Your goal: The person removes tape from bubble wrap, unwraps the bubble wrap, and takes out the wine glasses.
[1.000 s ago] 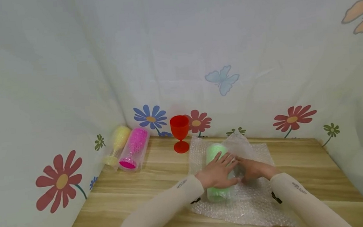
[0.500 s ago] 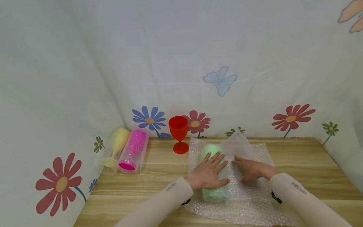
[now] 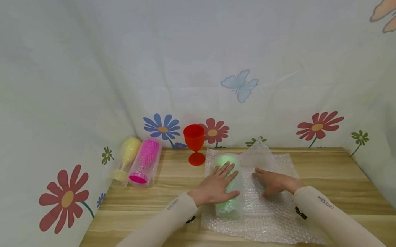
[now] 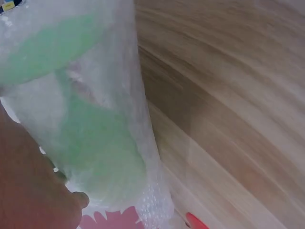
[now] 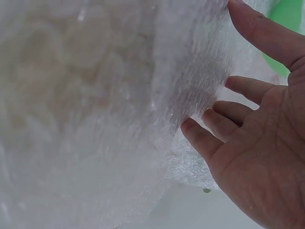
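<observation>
A light green goblet (image 3: 228, 206) lies on its side, rolled inside clear bubble wrap (image 3: 261, 224). Its bowl and round foot show through the layers in the left wrist view, along with the green stem. My left hand (image 3: 215, 187) rests across the roll, fingers straight and spread. To the right, my right hand (image 3: 273, 181) touches the flat part of the sheet with extended fingers. In the right wrist view those fingertips (image 5: 190, 125) meet the wrap, and nothing is gripped. Part of the goblet's middle is hidden under the left hand.
A red goblet (image 3: 195, 143) stands upright behind the sheet. At the back left, a pink goblet (image 3: 148, 153) and a yellow goblet (image 3: 131, 151) lie wrapped side by side. Flower-printed cloth walls (image 3: 193, 62) border the wooden table (image 3: 175, 186).
The left hand and the green goblet's roll have shifted left, away from the right hand. More flat bubble wrap shows between the hands. The right hand has stayed nearly in place.
</observation>
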Available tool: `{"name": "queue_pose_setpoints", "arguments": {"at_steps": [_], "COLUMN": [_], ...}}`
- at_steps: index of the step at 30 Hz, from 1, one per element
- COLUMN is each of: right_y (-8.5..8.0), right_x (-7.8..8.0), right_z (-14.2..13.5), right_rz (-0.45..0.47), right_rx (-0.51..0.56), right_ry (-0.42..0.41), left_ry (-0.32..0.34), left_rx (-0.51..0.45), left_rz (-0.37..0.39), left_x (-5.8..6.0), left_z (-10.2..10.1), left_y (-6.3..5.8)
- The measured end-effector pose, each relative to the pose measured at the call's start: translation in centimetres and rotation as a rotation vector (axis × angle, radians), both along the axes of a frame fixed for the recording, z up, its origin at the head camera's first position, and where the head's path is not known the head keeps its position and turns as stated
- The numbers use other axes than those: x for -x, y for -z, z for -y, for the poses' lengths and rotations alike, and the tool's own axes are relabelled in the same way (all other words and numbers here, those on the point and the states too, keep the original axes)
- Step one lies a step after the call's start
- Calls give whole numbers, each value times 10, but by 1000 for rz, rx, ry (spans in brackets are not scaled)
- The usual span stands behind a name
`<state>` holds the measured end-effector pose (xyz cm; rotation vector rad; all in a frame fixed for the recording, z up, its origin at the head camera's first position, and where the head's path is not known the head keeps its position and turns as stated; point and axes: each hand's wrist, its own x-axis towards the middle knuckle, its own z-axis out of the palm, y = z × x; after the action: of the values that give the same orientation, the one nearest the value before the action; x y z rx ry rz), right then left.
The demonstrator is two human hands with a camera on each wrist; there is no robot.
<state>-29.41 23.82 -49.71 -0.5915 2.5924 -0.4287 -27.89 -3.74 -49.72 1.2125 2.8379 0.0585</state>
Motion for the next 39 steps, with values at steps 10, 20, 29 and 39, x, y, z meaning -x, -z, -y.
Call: {"name": "queue_pose_setpoints", "arguments": {"at_steps": [10,20,29,39], "right_y": [-1,-5,-1,-4], "right_x": [1,-1,0,-2], "right_z": [1,0,2,3], "right_rz": [13,12,-2,-6], "right_rx": [-12,17,-17,-13], "right_ry": [10,-2,-10,-1], "left_ry": [-26,-9,-59,-52], "left_rx": [-29,71,99,44], "left_rz": [32,-45,-41,-29], "left_x": [-3,0,2,6], "left_z": [-12,-52,-39,-6], "left_y": [-22,-14,-7,-2]}}
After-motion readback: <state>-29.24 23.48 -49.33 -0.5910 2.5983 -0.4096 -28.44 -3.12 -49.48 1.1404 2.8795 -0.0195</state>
